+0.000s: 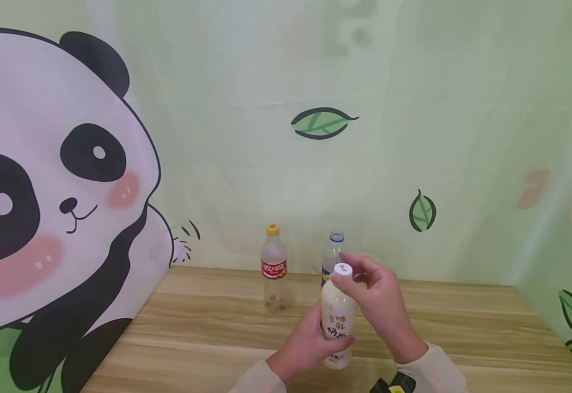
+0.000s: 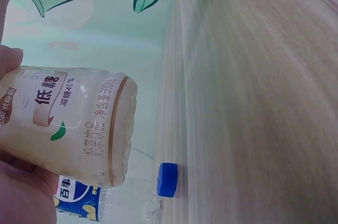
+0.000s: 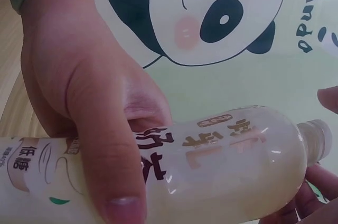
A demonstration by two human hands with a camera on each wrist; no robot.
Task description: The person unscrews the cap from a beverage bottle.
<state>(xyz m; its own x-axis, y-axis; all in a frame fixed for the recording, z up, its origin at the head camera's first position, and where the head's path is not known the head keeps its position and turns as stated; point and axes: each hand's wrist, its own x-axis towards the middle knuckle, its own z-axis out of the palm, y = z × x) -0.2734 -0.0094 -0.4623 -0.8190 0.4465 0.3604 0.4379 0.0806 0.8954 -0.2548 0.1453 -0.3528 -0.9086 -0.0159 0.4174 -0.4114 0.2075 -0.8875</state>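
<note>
My left hand grips a milk tea bottle round its body, holding it tilted slightly above the table. The bottle has pale contents, brown lettering and a white cap on its neck. Around that cap my right hand is spread, thumb on the near side and fingers on the far side. In the right wrist view a gap shows between the thumb and the cap, while the other fingers come right up to its lower side.
Behind the hands stands a capless Pepsi bottle with a blue neck ring. Its left neighbour is a Coca-Cola bottle with a yellow cap. A blue cap lies on the wooden table. A panda-printed backdrop closes off the back.
</note>
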